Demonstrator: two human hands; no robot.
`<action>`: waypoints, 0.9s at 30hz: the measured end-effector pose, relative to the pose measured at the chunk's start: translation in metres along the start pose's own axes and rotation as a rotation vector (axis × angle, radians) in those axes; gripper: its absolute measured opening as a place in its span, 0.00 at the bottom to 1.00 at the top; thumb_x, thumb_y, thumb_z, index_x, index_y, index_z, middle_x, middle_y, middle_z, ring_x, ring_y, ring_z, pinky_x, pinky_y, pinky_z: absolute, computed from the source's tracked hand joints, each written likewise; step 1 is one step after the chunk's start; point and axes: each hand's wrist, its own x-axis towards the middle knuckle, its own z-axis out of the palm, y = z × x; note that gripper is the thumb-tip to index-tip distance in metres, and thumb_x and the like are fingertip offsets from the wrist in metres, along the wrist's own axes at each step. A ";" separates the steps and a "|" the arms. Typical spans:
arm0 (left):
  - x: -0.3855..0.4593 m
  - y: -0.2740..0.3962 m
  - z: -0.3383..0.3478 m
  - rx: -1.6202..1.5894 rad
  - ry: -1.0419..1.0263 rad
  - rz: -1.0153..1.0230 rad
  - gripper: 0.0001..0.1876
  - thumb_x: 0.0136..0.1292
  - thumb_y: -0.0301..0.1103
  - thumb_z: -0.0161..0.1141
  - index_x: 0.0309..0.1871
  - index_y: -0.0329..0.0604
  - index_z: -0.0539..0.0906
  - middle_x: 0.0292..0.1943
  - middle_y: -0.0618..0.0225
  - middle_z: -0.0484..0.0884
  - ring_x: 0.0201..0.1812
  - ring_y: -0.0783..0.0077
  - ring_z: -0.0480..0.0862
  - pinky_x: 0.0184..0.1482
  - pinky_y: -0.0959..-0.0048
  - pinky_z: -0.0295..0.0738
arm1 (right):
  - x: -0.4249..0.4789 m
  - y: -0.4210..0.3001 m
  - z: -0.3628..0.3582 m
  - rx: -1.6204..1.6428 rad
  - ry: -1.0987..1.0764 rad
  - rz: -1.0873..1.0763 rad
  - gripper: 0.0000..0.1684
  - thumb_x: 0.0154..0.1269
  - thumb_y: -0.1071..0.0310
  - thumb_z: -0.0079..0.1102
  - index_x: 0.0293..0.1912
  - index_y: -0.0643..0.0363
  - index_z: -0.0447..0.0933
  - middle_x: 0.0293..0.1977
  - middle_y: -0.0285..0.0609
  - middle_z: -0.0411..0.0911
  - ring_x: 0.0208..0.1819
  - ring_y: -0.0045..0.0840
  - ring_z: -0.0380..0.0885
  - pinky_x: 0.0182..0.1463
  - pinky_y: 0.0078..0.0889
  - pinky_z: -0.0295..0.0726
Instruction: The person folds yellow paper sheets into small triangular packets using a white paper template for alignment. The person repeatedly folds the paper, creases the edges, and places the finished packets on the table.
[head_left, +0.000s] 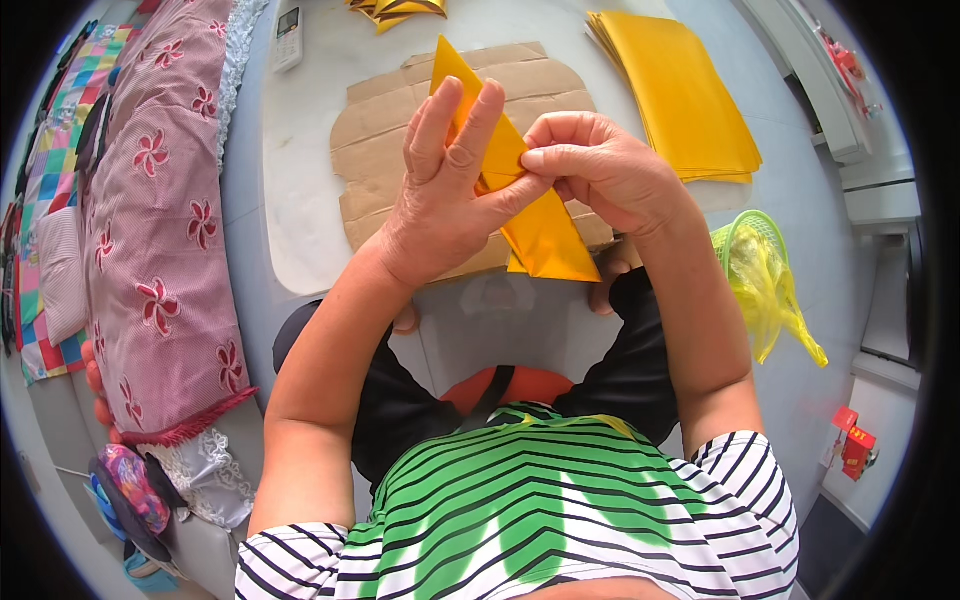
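Note:
A sheet of shiny gold paper (559, 240), folded into a long slanted strip with pointed ends, is held up in front of me. My left hand (457, 165) has its thumb on the near side of the strip, with two fingers raised; part of its grip is hidden behind the paper. With thumb and fingertips, my right hand (604, 161) pinches the strip's right edge near the middle. Beneath the hands lies a flattened piece of brown cardboard (375, 142) on a pale tabletop (292, 217).
A stack of gold paper sheets (686, 97) lies at the right, and folded gold pieces (401, 9) at the far edge. A white handset (288, 41) sits at the far left. Beside the table are a green mesh basket with a yellow bag (757, 262) and a pink-covered sofa (161, 217).

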 end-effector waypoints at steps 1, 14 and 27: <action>0.001 -0.001 0.000 0.026 -0.006 0.014 0.32 0.59 0.32 0.71 0.69 0.48 0.75 0.77 0.55 0.51 0.75 0.50 0.54 0.69 0.62 0.64 | 0.001 0.000 -0.001 0.010 0.007 -0.009 0.07 0.71 0.66 0.62 0.42 0.60 0.80 0.32 0.34 0.80 0.36 0.14 0.79 0.43 0.18 0.81; 0.024 -0.002 -0.016 -1.034 -0.277 -0.869 0.16 0.70 0.36 0.64 0.54 0.35 0.83 0.43 0.69 0.86 0.44 0.79 0.82 0.50 0.77 0.76 | 0.014 0.004 0.007 -0.008 0.298 -0.253 0.10 0.70 0.64 0.62 0.41 0.62 0.81 0.33 0.37 0.82 0.35 0.18 0.79 0.43 0.23 0.80; 0.021 -0.014 -0.022 -0.949 -0.314 -0.856 0.11 0.66 0.33 0.68 0.43 0.34 0.83 0.36 0.66 0.85 0.38 0.77 0.83 0.46 0.77 0.79 | 0.011 -0.006 0.009 -0.316 0.442 -0.390 0.13 0.71 0.63 0.62 0.39 0.65 0.81 0.32 0.37 0.82 0.33 0.15 0.76 0.40 0.21 0.77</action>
